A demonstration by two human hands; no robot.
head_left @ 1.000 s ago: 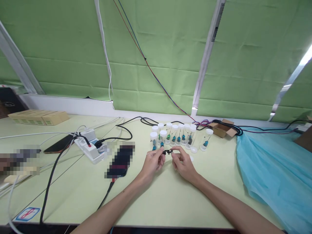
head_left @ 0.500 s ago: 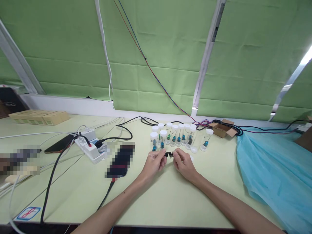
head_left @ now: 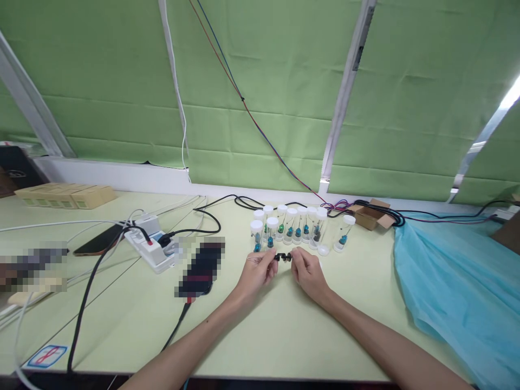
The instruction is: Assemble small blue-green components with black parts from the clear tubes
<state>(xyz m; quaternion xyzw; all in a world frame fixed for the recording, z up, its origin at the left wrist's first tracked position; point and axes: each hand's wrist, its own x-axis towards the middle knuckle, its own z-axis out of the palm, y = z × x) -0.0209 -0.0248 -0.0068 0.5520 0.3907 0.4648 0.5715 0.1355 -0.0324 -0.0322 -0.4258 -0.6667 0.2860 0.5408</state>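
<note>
My left hand (head_left: 257, 273) is closed in a pinch on a small black part (head_left: 284, 257), whose exact kind I cannot make out. A thin pale stick shows at the back of this hand. At the part's other end, the thumb and fingers of my right hand (head_left: 309, 275) are pinched together. Just beyond both hands stand several clear tubes (head_left: 290, 234) with white caps, holding blue, green or dark pieces with thin stems. One such tube (head_left: 343, 238) is set apart on the right. A loose white cap (head_left: 323, 249) lies beside the group.
On the left are a power strip (head_left: 152, 252) with cables, a dark phone (head_left: 201, 271), another phone (head_left: 101, 238) and yellowish boxes (head_left: 65, 195). To the right, blue sheeting (head_left: 450, 281) covers the table, near an open cardboard box (head_left: 371, 215).
My right hand has shifted slightly to the right, and more of the black part shows between the hands. My left hand has stayed nearly still.
</note>
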